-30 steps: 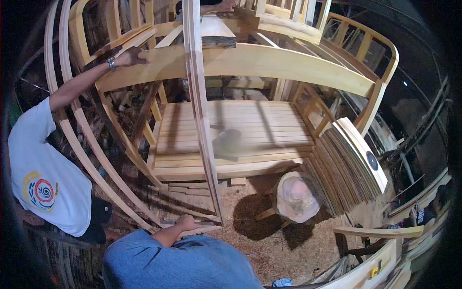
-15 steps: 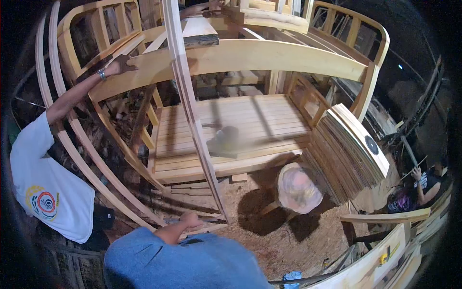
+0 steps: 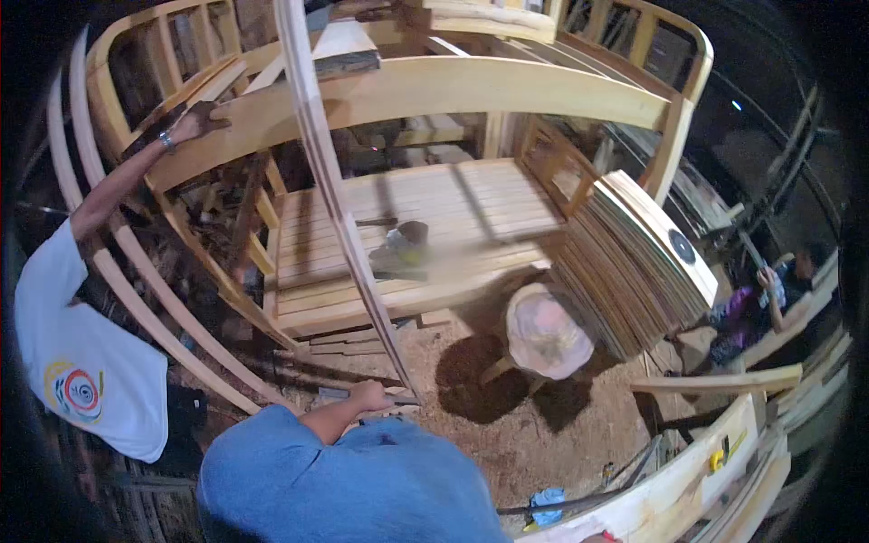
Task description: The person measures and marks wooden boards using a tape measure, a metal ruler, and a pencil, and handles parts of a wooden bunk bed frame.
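My left hand [image 3: 367, 396] is closed at the lower centre, beyond my blue shirt sleeve [image 3: 272, 462]. Its fingers wrap round a thin greyish object that I cannot make out. Just to its right, the foot of long pale wooden strips [image 3: 337, 195] meets the floor; the strips rise steeply in front of a wooden bunk bed frame [image 3: 434, 90]. My right hand cannot be seen.
A co-worker in a white shirt [image 3: 100, 371] rests a hand on the upper rail. A round-topped stool [image 3: 548, 330] stands beside stacked thin boards [image 3: 625, 271]. Another person [image 3: 769, 294] is at the right. Planks [image 3: 688, 484] lie lower right.
The view has shifted, so the bed and strips appear farther left and higher. My left hand stays closed near the strips' foot. The person at the right shows more, and a small red patch appears below.
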`<state>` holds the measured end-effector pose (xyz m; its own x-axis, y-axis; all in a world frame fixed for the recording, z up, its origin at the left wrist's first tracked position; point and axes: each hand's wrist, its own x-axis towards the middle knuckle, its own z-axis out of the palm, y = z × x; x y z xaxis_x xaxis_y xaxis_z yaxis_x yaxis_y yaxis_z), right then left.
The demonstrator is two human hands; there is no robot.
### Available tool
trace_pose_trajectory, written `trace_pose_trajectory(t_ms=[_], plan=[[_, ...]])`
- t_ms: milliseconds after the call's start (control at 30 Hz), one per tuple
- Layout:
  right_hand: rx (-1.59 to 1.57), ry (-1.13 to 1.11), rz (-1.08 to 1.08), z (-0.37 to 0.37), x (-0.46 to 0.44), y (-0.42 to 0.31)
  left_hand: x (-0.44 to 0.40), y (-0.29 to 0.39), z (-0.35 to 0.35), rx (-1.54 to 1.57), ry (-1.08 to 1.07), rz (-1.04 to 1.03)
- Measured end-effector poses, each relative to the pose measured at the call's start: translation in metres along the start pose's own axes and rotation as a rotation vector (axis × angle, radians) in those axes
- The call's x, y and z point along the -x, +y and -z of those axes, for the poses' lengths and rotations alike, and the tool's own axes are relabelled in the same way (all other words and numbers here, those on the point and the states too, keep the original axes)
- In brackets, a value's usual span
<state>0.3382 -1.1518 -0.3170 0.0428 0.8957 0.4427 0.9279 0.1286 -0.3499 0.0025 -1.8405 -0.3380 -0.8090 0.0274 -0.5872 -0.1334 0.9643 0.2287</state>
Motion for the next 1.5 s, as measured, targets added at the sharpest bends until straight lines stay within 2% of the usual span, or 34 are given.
trace_pose_trajectory(t_ms=[33,100,167,267,367,433,467,500,533,567,600,633,733,867,1133,1167,1233,1333,1433,1467,1500], plan=[[-0.135,0.009,-0.037,-0.029,-0.008,0.027,-0.009,0.008,0.003,-0.007,0.006,-0.046],[0.145,-0.033,0.01,0.034,0.014,-0.027,-0.022,0.011,-0.003,-0.032,0.0,-0.131],[-0.013,-0.179,0.235,0.015,0.01,0.02,-0.034,0.018,0.0,-0.034,-0.067,-0.198],[-0.234,-0.148,0.311,0.073,0.072,0.015,-0.06,0.03,0.009,-0.036,-0.037,-0.346],[-0.533,-0.121,0.124,0.114,0.161,0.033,-0.087,0.049,0.018,-0.115,-0.106,-0.408],[-0.89,-0.167,-0.3,0.177,0.226,0.017,-0.077,0.07,0.034,-0.113,-0.164,-0.394],[-0.957,-0.162,-0.492,0.213,0.254,0.008,-0.088,0.073,0.025,-0.139,-0.148,-0.401],[-0.425,-0.094,-0.088,0.238,0.298,0.023,-0.091,0.084,0.022,-0.175,-0.138,-0.422],[-0.463,-0.107,-0.377,0.258,0.331,0.037,-0.094,0.094,0.016,-0.182,-0.176,-0.502],[-0.764,0.041,-0.693,0.283,0.356,0.028,-0.077,0.11,0.022,-0.191,-0.223,-0.579],[-0.351,-0.054,-0.338,0.313,0.389,0.029,-0.052,0.131,0.03,-0.129,-0.291,-0.59],[0.085,0.0,-0.004,0.344,0.422,0.031,-0.03,0.148,0.037,-0.061,-0.341,-0.589],[0.14,-0.046,-0.156,0.393,0.482,0.035,0.009,0.168,0.018,-0.025,-0.333,-0.913],[0.184,-0.006,-0.184,0.394,0.501,0.063,0.089,0.186,-0.005,-0.06,-0.335,-1.203],[0.05,0.1,-0.248,0.394,0.508,0.071,0.163,0.16,-0.056,-0.177,-0.355,-1.681],[-0.008,0.125,-0.287,0.396,0.507,0.071,0.175,0.153,-0.06,-0.028,-0.36,-1.764],[-0.286,0.242,-0.363,0.391,0.517,0.08,0.208,0.141,-0.051,-0.104,-0.38,-1.782],[-0.278,0.221,-0.282,0.423,0.515,0.071,0.243,0.102,-0.052,0.005,-0.382,-1.811],[-0.413,0.293,-0.367,0.421,0.527,0.079,0.258,0.049,-0.059,0.032,-0.309,-1.857],[-0.469,0.29,-0.362,0.424,0.528,0.077,0.258,0.033,-0.056,-0.189,-0.326,-1.804],[-0.525,0.294,-0.352,0.426,0.523,0.077,0.267,0.017,-0.052,-0.162,-0.324,-1.813]])
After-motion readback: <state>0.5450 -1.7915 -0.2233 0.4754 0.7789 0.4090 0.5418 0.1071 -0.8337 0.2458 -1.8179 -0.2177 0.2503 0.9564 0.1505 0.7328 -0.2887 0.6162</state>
